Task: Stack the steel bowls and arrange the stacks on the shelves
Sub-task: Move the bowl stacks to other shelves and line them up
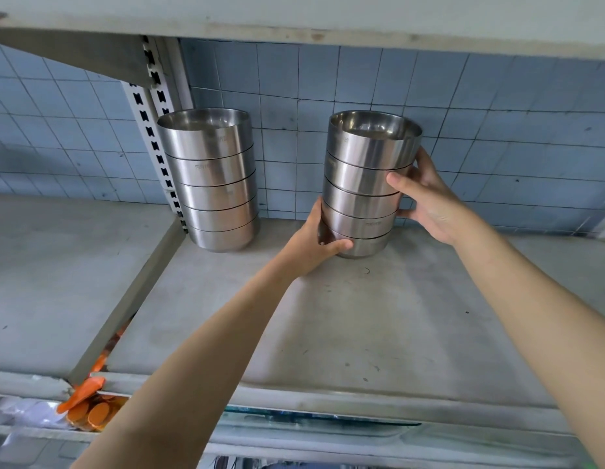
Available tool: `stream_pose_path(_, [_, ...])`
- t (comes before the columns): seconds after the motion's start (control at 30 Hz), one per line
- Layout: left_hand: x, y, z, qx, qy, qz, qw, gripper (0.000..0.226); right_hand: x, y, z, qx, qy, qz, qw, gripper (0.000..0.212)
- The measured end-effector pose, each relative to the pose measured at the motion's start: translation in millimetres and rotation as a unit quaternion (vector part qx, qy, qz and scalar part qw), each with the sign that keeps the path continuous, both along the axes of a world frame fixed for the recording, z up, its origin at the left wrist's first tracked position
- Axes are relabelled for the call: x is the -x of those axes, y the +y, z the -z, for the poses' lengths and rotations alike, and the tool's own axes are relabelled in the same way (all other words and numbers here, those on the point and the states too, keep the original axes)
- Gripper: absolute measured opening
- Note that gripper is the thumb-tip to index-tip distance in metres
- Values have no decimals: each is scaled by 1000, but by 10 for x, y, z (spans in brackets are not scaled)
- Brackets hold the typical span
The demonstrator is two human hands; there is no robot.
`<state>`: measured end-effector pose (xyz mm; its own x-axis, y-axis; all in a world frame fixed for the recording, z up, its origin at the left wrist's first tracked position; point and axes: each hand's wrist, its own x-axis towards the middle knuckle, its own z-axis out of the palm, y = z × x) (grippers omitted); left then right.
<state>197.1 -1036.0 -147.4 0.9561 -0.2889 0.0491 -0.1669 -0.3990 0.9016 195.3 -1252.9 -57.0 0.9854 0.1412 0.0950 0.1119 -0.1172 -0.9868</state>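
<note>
both hands clamp the right stack of steel bowls (365,184) on the shelf (328,316): left hand (314,245) at its base, right hand (426,201) midway. smooth steel, likely heavy and slippery; support underneath.

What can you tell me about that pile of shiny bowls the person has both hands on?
It is a stack of steel bowls, about five nested upright, open side up, with brushed shiny walls and faint markings. It leans slightly and sits at or just above the grey shelf, right of a second similar stack. The left hand grips its bottom bowl; the right hand holds its upper right side.
</note>
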Motion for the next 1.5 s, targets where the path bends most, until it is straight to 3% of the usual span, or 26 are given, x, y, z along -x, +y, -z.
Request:
stream_pose_path(0.2, [16,35,-86,-46,54,-10,997,118,-3,45,-25,45,-5,30,999,115])
stream_pose_path(0.37, [242,280,-251,-164,5,15,986,94,187,54,71,97,-6,83,992,122])
stream_pose_path(0.5, [546,597,-399,-245,-60,25,967,77,615,145,171,177,-55,152,971,97])
stream_pose_path(0.63, [966,968,-443,-259,-104,-52,959,66,987,281,298,224,-166,184,943,73])
stream_pose_path(0.73, [1363,1219,-467,-265,-120,-126,948,59,1171,475,387,280,-217,140,924,63])
stream_pose_path(0.9, [2073,1600,-509,-310,-110,-272,904,54,1344,1106,443,351,-275,-9,895,67])
stream_pose_path(1.17, [3031,2659,-568,-341,-78,-395,849,59,1638,2538,455,324,-296,-167,883,71])
stream_pose_path(1.5, [3462,4792,-647,-380,-64,-400,831,72,1840,4736,448,302,-305,-129,894,78])
